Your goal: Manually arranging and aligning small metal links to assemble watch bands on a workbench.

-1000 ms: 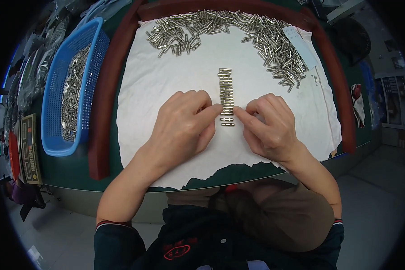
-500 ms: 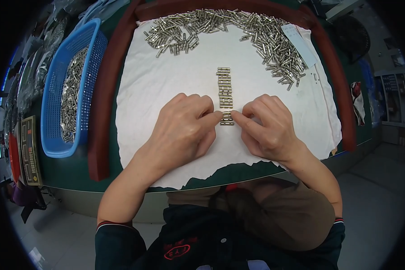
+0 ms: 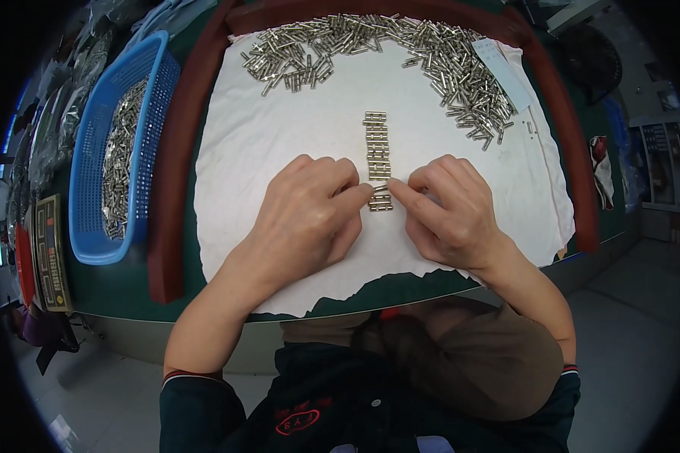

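Down the middle of the white cloth [image 3: 287,121] runs a column of short silvery metal pins [image 3: 378,143], laid crosswise one above another. At its near end my left hand [image 3: 310,208] is closed, its index fingertip against the left end of a slightly tilted metal pin [image 3: 381,188]. My right hand [image 3: 451,211] is curled in the same way, its index fingertip at that pin's right end. Several more pins [image 3: 381,204] lie just below the fingertips. My thumbs are partly hidden under the hands.
Loose pins [image 3: 347,34] are heaped along the cloth's far edge and far right [image 3: 468,90], beside a pale paper strip [image 3: 502,75]. Dark red rails [image 3: 177,181] border the cloth. On the left stands a blue plastic basket [image 3: 79,189] of pins, near a flat box [image 3: 49,253].
My right index fingertip has shifted slightly up and left. The pin between my fingertips now sits tilted, its right end higher. My left hand is almost unmoved.
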Motion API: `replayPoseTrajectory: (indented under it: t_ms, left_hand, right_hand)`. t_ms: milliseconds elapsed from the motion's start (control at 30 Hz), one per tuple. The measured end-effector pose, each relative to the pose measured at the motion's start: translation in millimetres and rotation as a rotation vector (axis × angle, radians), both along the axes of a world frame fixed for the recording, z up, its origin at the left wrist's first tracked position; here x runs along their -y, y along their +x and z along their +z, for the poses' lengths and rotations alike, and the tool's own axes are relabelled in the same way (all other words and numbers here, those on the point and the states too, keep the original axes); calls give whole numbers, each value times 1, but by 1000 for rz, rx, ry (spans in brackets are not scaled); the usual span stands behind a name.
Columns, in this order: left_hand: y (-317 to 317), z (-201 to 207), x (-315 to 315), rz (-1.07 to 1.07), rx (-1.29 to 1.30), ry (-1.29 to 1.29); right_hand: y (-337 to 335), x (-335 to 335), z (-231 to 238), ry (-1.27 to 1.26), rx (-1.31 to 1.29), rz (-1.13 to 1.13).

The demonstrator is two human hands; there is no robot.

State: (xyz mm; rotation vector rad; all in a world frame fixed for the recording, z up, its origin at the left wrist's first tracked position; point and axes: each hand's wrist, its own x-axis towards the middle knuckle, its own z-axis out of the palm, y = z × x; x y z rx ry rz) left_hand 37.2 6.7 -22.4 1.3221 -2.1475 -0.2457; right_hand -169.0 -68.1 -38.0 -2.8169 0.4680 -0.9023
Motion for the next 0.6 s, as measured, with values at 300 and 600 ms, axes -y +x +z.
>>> replayPoseTrajectory:
  t_ms: [300,600]
  left_hand:
    - [1,2,1,-36,-6,31]
    - [-2,-3,0,122,-1,15]
  right_hand:
    - [-2,0,1,21,-7,63]
    - [2,0,2,45,0,-76]
